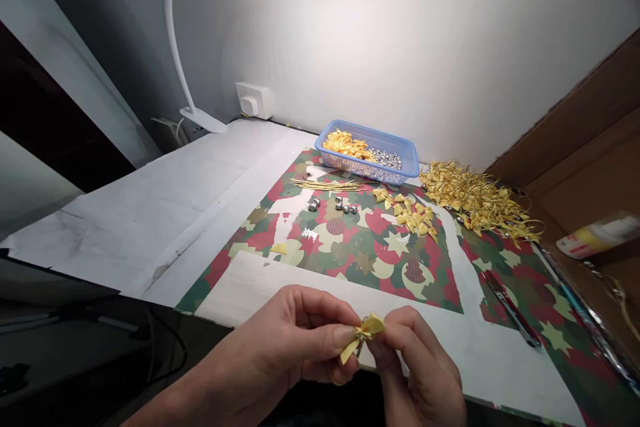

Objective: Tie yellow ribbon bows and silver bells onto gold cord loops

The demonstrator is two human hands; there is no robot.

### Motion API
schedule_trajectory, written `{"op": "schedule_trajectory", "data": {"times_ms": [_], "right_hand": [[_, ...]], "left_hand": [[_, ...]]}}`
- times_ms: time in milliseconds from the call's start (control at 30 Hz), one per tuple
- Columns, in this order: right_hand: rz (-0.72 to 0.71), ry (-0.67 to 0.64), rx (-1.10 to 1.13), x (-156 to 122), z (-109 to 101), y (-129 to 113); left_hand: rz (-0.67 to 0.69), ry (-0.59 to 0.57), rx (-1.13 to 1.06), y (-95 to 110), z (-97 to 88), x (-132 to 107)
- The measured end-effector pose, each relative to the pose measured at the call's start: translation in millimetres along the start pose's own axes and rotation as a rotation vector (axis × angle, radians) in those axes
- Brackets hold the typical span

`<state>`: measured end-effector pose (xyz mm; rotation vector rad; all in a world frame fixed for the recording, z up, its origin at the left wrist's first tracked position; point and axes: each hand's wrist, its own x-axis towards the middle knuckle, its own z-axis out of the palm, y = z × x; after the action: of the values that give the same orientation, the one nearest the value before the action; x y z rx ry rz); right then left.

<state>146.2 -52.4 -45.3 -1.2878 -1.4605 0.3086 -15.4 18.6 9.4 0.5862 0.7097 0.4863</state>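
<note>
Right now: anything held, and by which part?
A yellow bow, pinched by both hands: left hand at its knot and lower wing, right hand at its right edge.

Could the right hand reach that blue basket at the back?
Probably yes: only flat loose bows lie between the right hand and the blue basket, nothing upright. But it's pinching the yellow bow with the left hand.
</note>
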Motion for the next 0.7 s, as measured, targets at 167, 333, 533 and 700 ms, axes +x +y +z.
{"op": "schedule_trajectory", "data": {"times_ms": [167, 333, 533, 700], "right_hand": [[0.009, -0.004, -0.001, -1.2, 0.5, -0.4], [0.012, 0.0, -0.003, -0.8, -0.2, -1.9], [0.004, -0.006, 0.006, -0.5, 0.2, -2.9], [-0.017, -0.015, 0.032, 1.9, -0.8, -3.2]], "left_hand": [[0.008, -0.002, 0.037, -0.3, 0.0, -0.3], [0.009, -0.005, 0.044, 3.6, 3.6, -2.3], [0.013, 0.008, 0.046, 2.9, 2.1, -3.8], [0.01, -0.009, -0.008, 1.1, 0.7, -1.7]]}}
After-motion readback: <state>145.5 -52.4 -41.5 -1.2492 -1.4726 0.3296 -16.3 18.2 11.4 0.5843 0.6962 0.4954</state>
